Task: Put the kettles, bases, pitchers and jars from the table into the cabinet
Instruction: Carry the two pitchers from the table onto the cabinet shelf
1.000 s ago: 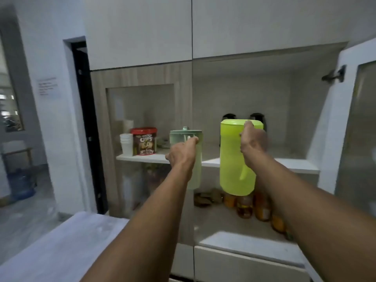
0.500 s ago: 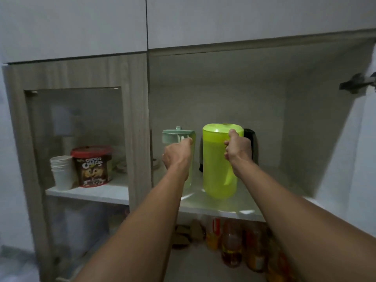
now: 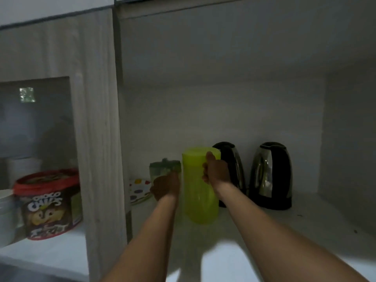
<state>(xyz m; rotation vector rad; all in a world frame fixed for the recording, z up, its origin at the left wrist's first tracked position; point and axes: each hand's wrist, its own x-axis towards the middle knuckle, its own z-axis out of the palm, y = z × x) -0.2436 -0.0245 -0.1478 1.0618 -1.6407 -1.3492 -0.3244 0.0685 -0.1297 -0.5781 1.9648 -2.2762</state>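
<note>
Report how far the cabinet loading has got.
Done: two kettles stand at the back of the shelf. In hand: the right hand grips the lime pitcher, on or just above the shelf; the left hand holds the green-lidded pitcher. Left: releasing both; the table is out of view.

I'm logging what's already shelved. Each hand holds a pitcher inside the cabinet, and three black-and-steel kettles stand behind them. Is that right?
Not quite: the head view shows two kettles, not three. The rest holds: left hand on the pale green pitcher, right hand on the lime pitcher.
</note>
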